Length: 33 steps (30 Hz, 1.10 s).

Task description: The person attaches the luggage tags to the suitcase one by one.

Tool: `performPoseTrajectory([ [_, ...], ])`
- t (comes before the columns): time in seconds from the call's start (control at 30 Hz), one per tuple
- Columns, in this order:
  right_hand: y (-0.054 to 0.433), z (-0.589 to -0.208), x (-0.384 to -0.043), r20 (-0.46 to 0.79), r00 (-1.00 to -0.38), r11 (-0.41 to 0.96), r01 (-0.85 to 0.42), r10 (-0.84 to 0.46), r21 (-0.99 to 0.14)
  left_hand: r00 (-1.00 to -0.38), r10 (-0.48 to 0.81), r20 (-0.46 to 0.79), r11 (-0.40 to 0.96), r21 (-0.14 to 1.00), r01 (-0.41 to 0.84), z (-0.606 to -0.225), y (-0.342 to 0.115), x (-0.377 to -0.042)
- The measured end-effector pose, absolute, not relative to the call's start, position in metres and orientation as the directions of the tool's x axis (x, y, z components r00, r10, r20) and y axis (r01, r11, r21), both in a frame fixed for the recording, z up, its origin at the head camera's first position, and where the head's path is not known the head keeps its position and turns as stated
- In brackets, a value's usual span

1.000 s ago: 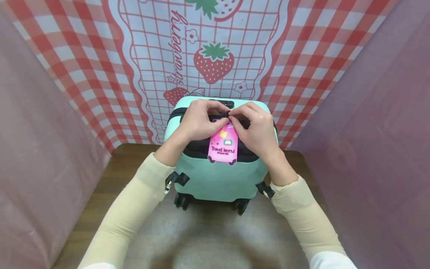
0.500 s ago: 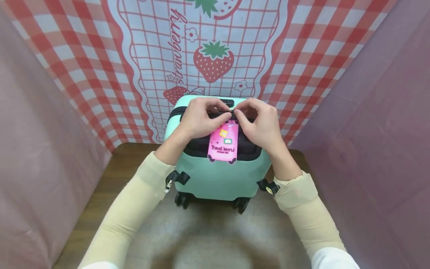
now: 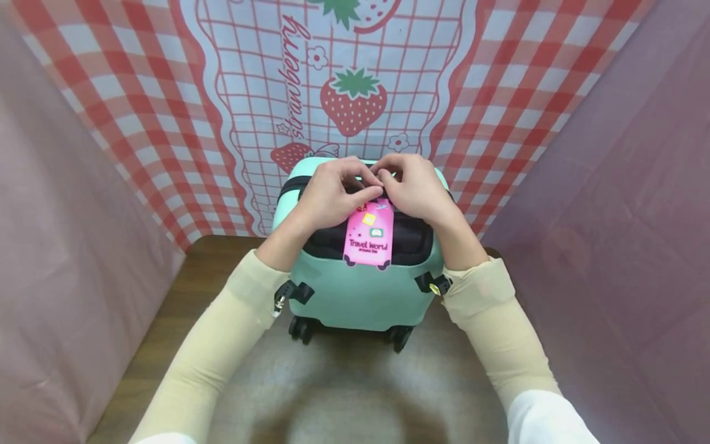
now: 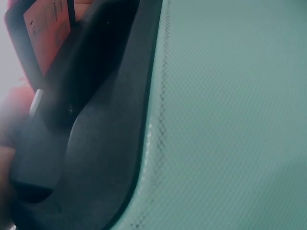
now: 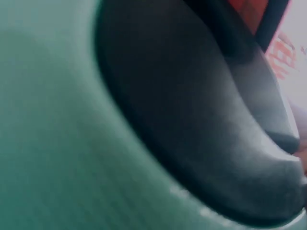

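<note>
A mint-green suitcase (image 3: 360, 296) stands upright with its black carry handle (image 4: 36, 158) on the near upper side. Hanging over the handle recess is a pink luggage tag (image 3: 368, 240) printed "Travel World". My left hand (image 3: 335, 194) pinches the tag's dark strap between thumb and fingers just above the tag. Right beside it, my right hand (image 3: 417, 188) pinches the strap with thumb and forefinger, its other fingers bent over the suitcase top. Most of the strap is hidden by the fingertips. In the left wrist view, the tag's red backside (image 4: 48, 36) shows in a black frame.
A brown wooden table (image 3: 161, 314) bears the suitcase, whose black wheels (image 3: 299, 330) show at the near bottom. Behind it hangs a strawberry-print checked cloth (image 3: 410, 80). Pinkish curtains (image 3: 604, 203) close in both sides.
My right hand has first drawn a little right, then moved up and back left over the suitcase top, close to the left fingertips. The left hand and tag have barely moved.
</note>
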State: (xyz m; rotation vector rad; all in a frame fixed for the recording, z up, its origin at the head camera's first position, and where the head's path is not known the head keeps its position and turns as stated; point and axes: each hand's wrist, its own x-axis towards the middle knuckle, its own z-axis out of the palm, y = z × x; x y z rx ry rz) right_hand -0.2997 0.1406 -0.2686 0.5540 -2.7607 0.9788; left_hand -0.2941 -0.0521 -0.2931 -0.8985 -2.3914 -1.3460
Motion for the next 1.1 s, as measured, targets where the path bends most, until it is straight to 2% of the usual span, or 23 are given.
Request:
performPoseTrajectory([
  [0.2,0.142,-0.274,-0.299,0.297,-0.898,0.717,-0.438,-0.324,-0.542,-0.782,0.373,0.5,0.41,0.667,0.622,-0.295,-0.051,-0.293],
  [0.43,0.149,-0.278,-0.297,0.316,-0.858,0.675,-0.513,-0.404,-0.53,-0.733,0.414,0.54,0.393,0.62,0.679,-0.296,-0.053,-0.293],
  [0.73,0.154,-0.284,-0.298,0.425,-0.836,0.617,-0.545,-0.347,-0.567,-0.721,0.44,0.535,0.394,0.606,0.691,-0.296,-0.054,-0.294],
  [1.1,0.155,-0.286,-0.296,0.459,-0.828,0.611,-0.552,-0.322,-0.567,-0.72,0.447,0.532,0.428,0.579,0.694,-0.295,-0.05,-0.293],
])
